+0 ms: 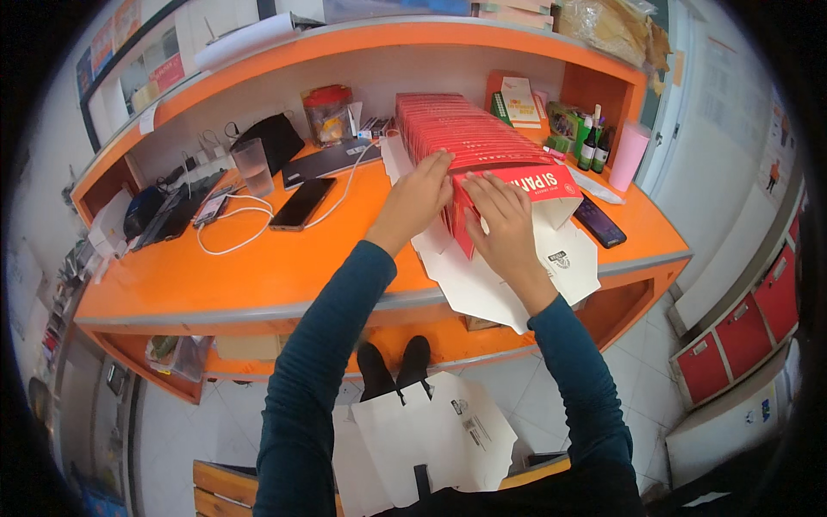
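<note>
A long row of nested red cartons [469,129] with white lettering stretches back across the orange desk. My left hand [419,200] grips the left edge near the front of the row, its fingers bent over the cardboard. My right hand [506,226] is closed over the folded edge of the nearest red carton [556,183], whose white inner side shows at the right. Beneath the cartons lies a flat white cardboard blank [568,252], overhanging the desk's front edge. More white cardboard blanks [413,439] with slots rest on my lap.
On the orange desk [215,280], a black phone [301,204], a laptop [332,164] and a clear cup [253,168] stand left of the row. To its right are another phone [599,221], a pink tumbler [630,155] and small dark bottles [589,148]. A shelf [362,39] spans the back.
</note>
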Motion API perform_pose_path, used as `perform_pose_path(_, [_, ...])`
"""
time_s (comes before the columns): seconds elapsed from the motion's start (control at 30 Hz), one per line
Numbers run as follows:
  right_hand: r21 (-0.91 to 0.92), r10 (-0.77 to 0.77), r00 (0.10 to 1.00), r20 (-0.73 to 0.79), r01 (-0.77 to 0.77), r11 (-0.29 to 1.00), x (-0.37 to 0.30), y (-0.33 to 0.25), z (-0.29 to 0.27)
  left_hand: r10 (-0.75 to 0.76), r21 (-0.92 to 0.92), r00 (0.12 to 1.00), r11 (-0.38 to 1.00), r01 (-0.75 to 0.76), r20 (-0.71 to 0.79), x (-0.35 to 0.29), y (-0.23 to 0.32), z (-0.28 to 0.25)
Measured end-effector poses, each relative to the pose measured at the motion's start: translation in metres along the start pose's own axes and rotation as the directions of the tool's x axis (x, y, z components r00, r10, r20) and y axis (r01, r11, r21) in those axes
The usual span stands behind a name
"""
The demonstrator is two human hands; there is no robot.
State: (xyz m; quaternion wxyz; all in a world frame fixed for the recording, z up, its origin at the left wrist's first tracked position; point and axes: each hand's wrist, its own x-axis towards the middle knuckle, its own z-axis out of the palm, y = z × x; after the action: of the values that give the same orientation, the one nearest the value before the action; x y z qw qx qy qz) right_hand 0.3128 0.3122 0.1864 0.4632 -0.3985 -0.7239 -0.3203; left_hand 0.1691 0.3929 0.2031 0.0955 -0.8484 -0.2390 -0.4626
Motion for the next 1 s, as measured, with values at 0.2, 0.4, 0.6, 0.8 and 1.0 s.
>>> perform_pose_path(0.2, [0.179, 0.17, 0.985, -0.021, -0.164, 0.97, 0.013, -0.005, 0.026, -0.025, -0.174, 0.999, 0.984, 0.029, 0.029, 0.001, -0.005, 0.002])
perform_pose_path(0.4, [-0.061, 0.223, 0.864, -0.451, -0.279, 0.958, 0.012, 0.041, -0.026, -0.15, -0.391, 0.974, 0.897, 0.207, 0.171, -0.004, -0.008, -0.018])
perform_pose_path(0.6, [0.719, 0.817, 0.566, -0.108, -0.523, 0.457, -0.034, 0.083, -0.007, -0.211, -0.212, 0.964, 0.947, 0.242, 0.16, -0.007, 0.014, -0.007])
perform_pose_path(0.8, [0.7, 0.784, 0.615, -0.078, -0.527, 0.483, -0.032, 0.092, -0.005, -0.141, -0.22, 0.977, 0.96, 0.175, 0.16, -0.004, 0.009, 0.0])
perform_pose_path(1.0, [0.205, 0.549, 0.817, 0.175, -0.576, 0.792, -0.011, 0.098, -0.04, -0.235, -0.009, 0.967, 0.972, 0.237, 0.104, -0.004, 0.011, -0.009])
